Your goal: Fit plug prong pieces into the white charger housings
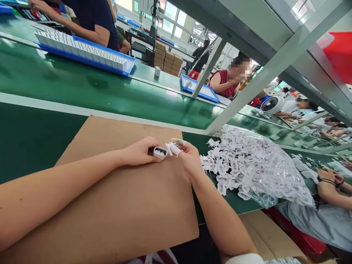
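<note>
Between the fingers of my left hand (141,151) is a white charger housing (160,153), its open end facing right with dark and green parts showing inside. Just to its right, my right hand (190,159) pinches a white plug cap with metal pins (172,148); white covers are on some fingertips. A small gap seems to separate the two pieces. Both hands are above a sheet of brown cardboard (132,205). A heap of similar white plug caps (228,165) spills from a clear plastic bag (275,172) to the right of my right hand.
Beyond the cardboard runs a green conveyor belt (110,97). On its far side stand a blue tray (130,71) of white housings, a single white housing (157,71) and another blue tray (209,93). A slanted metal post (236,99) rises near the bag. Co-workers sit opposite and at right.
</note>
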### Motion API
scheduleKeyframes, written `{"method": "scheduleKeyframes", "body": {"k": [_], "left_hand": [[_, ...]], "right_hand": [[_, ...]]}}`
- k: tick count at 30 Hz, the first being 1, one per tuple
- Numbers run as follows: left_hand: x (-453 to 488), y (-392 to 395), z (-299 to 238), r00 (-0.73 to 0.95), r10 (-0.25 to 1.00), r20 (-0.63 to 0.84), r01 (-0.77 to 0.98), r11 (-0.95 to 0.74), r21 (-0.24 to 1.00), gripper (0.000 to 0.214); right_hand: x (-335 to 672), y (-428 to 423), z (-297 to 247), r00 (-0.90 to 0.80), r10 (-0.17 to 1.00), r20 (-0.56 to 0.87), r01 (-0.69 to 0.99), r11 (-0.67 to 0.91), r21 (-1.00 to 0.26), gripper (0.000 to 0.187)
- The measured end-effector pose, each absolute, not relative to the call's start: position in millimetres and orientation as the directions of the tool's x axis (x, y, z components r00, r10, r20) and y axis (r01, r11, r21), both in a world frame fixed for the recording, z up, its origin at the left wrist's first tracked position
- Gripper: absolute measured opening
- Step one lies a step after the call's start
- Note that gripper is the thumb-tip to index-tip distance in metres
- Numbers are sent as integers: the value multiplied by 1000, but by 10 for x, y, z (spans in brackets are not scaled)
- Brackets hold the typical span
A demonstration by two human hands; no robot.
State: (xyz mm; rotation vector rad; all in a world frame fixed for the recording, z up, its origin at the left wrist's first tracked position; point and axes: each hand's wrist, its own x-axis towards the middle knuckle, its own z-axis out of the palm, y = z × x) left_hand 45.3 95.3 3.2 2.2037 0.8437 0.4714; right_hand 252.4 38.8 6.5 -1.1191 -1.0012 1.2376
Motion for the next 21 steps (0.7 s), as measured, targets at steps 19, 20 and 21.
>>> {"method": "scheduleKeyframes", "body": {"k": [19, 20, 21], "left_hand": [[503, 899, -3, 697, 704, 141, 390, -536, 748, 39], [505, 899, -5, 696, 705, 137, 392, -532, 751, 39], [507, 900, -7, 697, 704, 136, 389, -530, 753, 38]], "right_hand": [[2520, 266, 73, 12, 900, 436, 343, 405, -847, 32], [2517, 253, 78, 3, 884, 467, 371, 432, -822, 37], [2514, 242, 82, -15, 875, 484, 390, 451, -803, 40]]}}
